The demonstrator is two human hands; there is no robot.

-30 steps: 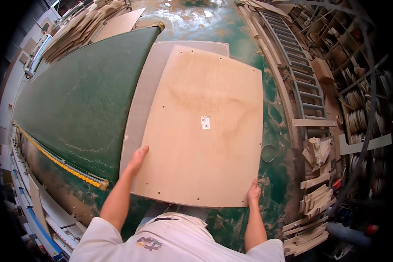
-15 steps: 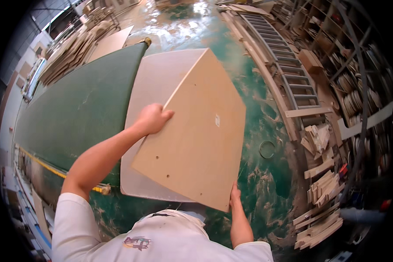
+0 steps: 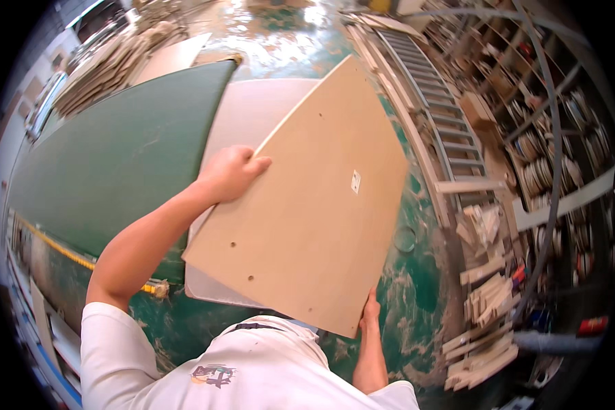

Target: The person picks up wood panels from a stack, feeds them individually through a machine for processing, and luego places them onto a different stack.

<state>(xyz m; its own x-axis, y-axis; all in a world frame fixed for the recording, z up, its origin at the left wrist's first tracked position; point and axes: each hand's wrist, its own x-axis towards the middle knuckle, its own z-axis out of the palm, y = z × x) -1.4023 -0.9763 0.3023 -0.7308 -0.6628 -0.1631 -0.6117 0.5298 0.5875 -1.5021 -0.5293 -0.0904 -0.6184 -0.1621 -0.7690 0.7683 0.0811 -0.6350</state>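
Note:
A large light-brown wood panel [image 3: 307, 205] is held up tilted in front of me. It has several small drilled holes and a small white label [image 3: 355, 181]. My left hand [image 3: 232, 174] grips its upper left edge, thumb on the face and the other fingers mostly hidden behind. At the lower right corner, my right hand [image 3: 370, 311] is closed on the panel's edge, its fingers partly out of sight. Beneath the panel a pale greyish table top [image 3: 260, 102] shows at the left and lower edges.
A long green conveyor belt [image 3: 116, 157] runs along the left. Stacked boards [image 3: 106, 72] lie beyond it. On the right are a roller track [image 3: 451, 116], wood strips [image 3: 488, 355] and shelves holding edging rolls [image 3: 533, 160]. A ring [image 3: 404, 239] lies on the dusty green floor.
The panel has come up closer and looks larger, its far corner shifted up and to the right. Both hands keep their grip. The view has shifted slightly.

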